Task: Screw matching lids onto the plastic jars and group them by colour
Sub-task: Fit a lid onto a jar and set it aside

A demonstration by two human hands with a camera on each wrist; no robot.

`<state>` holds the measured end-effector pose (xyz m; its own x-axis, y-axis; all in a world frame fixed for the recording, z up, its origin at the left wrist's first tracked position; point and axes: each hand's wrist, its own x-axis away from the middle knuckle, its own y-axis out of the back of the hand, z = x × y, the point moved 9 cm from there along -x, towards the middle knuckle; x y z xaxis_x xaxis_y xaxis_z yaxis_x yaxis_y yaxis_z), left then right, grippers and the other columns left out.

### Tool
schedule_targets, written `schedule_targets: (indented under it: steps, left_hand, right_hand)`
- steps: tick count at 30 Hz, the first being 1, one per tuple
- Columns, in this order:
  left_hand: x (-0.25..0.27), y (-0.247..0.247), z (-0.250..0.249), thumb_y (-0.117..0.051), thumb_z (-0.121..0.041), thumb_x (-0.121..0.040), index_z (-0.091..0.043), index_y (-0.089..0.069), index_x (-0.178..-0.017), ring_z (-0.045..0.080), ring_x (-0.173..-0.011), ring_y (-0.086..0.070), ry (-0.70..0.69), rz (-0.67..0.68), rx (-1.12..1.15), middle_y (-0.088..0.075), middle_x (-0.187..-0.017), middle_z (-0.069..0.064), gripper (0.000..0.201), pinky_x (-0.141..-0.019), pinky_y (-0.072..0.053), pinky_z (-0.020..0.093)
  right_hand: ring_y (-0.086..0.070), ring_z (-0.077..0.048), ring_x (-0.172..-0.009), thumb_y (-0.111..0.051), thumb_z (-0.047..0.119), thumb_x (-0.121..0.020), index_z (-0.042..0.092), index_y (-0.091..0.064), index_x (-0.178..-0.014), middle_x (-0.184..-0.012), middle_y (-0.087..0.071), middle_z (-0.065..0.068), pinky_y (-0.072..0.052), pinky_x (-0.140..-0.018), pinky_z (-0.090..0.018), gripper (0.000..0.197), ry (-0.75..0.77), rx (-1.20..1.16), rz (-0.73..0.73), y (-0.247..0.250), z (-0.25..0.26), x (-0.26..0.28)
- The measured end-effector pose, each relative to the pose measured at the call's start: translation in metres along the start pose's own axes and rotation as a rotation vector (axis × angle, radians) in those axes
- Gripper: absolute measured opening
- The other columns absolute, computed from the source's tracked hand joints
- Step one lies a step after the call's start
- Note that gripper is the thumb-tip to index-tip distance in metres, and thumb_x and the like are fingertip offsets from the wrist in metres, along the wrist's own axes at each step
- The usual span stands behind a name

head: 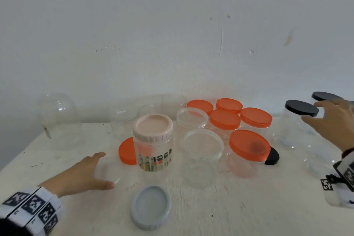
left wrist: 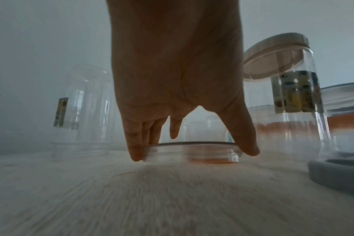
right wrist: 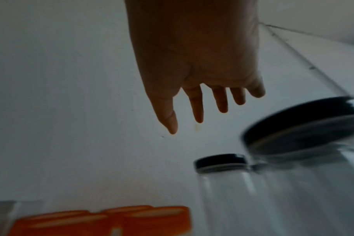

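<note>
**Clear lid under the left hand, right hand spread by the black-lidded jars**

Nearest the head camera sits a loose grey lid, flat on the white table. Just behind it, the left hand straddles a transparent lid — fingers and thumb down on opposite sides of its rim, clear in the wrist view; from above the lid all but vanishes against the table. Beside it stands the labelled jar with the pale pink lid, an orange lid half hidden behind it. Further right, two uncapped jars, then a cluster of orange-lidded jars; a loose black lid peeks out from behind the front one. Over at the edge, the right hand is spread wide, gripping nothing, next to two black-lidded jars; whether the fingertips touch is lost in blur. Upturned clear jars at back left barely show against the wall.
</note>
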<state>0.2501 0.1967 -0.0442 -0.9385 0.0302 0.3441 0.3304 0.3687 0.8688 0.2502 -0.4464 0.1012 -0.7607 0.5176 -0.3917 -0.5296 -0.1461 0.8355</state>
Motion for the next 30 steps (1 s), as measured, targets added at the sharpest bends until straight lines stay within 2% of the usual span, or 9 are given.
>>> schedule_targets:
  steps: [2,4,7,11,15,18,23,26,30]
  left_hand:
    - [0.002,0.002,0.0,-0.074,-0.068,-0.061,-0.027,-0.01,-0.152,0.015,-0.137,-0.035,-0.003,-0.007,0.037,-0.032,-0.149,0.002,0.118,-0.105,-0.033,0.026]
    - [0.005,0.005,0.001,-0.075,-0.066,-0.062,-0.027,-0.012,-0.152,0.013,-0.136,-0.035,-0.011,-0.026,0.067,-0.034,-0.149,0.001,0.116,-0.101,-0.033,0.024]
    - [0.01,0.007,0.003,-0.074,-0.07,-0.056,-0.029,-0.013,-0.151,0.012,-0.137,-0.033,-0.013,-0.039,0.114,-0.034,-0.149,0.0,0.12,-0.103,-0.032,0.024]
    - [0.022,0.008,0.004,-0.066,-0.09,-0.03,-0.036,-0.015,-0.148,0.009,-0.138,-0.033,-0.029,-0.049,0.218,-0.035,-0.147,-0.003,0.139,-0.108,-0.031,0.026]
    - [0.028,0.014,0.008,-0.065,-0.093,-0.023,-0.045,-0.018,-0.143,0.005,-0.135,-0.035,-0.036,-0.108,0.322,-0.037,-0.147,-0.007,0.137,-0.108,-0.032,0.026]
    - [0.03,0.019,0.012,-0.067,-0.092,-0.024,-0.052,-0.02,-0.136,0.001,-0.125,-0.038,-0.028,-0.161,0.371,-0.039,-0.143,-0.012,0.128,-0.106,-0.033,0.026]
    - [0.03,0.021,0.02,-0.07,-0.09,-0.029,-0.058,-0.019,-0.128,-0.002,-0.126,-0.036,-0.014,-0.196,0.425,-0.037,-0.139,-0.018,0.116,-0.108,-0.033,0.027]
    - [0.028,0.02,0.025,-0.069,-0.09,-0.032,-0.05,-0.019,-0.138,-0.003,-0.124,-0.036,0.008,-0.204,0.422,-0.036,-0.14,-0.019,0.124,-0.104,-0.033,0.023]
    - [0.028,0.018,0.03,-0.07,-0.089,-0.034,-0.039,-0.02,-0.147,-0.001,-0.126,-0.037,0.04,-0.218,0.444,-0.033,-0.143,-0.021,0.133,-0.107,-0.034,0.024]
  right_hand:
    - [-0.032,-0.042,-0.131,-0.072,0.031,-0.082,0.012,-0.058,-0.126,-0.138,-0.044,-0.021,-0.031,-0.106,-0.057,0.05,0.129,-0.024,-0.012,0.007,0.06,0.006]
    - [-0.03,-0.038,-0.133,-0.07,0.029,-0.086,0.011,-0.056,-0.13,-0.14,-0.041,-0.018,-0.031,-0.106,-0.053,0.05,0.248,-0.084,0.057,0.002,0.119,0.009]
    - [-0.028,-0.032,-0.135,-0.066,0.033,-0.09,0.013,-0.048,-0.138,-0.144,-0.037,-0.013,-0.03,-0.107,-0.046,0.055,0.502,-0.061,0.259,-0.025,0.206,0.016]
    - [-0.027,-0.026,-0.139,-0.058,0.049,-0.092,0.021,-0.035,-0.147,-0.152,-0.03,-0.004,-0.028,-0.113,-0.043,0.066,0.76,0.13,0.593,-0.079,0.291,0.034]
    - [-0.036,-0.023,-0.137,-0.049,0.06,-0.092,0.024,-0.027,-0.15,-0.154,-0.029,-0.002,-0.031,-0.112,-0.045,0.071,0.818,0.319,0.701,-0.121,0.341,0.036]
    - [-0.032,-0.022,-0.141,-0.043,0.066,-0.091,0.024,-0.023,-0.152,-0.157,-0.027,0.0,-0.027,-0.114,-0.045,0.076,0.836,0.446,0.713,-0.143,0.368,0.035]
    - [-0.027,-0.023,-0.144,-0.04,0.071,-0.09,0.021,-0.017,-0.154,-0.158,-0.027,-0.001,-0.024,-0.112,-0.044,0.084,0.865,0.588,0.717,-0.17,0.403,0.04]
    - [-0.028,-0.025,-0.143,-0.043,0.073,-0.087,0.024,-0.013,-0.154,-0.158,-0.027,0.0,-0.026,-0.111,-0.045,0.089,0.864,0.682,0.725,-0.185,0.411,0.041]
    - [-0.029,-0.026,-0.142,-0.049,0.076,-0.082,0.029,-0.005,-0.155,-0.158,-0.028,-0.001,-0.027,-0.11,-0.045,0.097,0.836,0.753,0.746,-0.202,0.409,0.038]
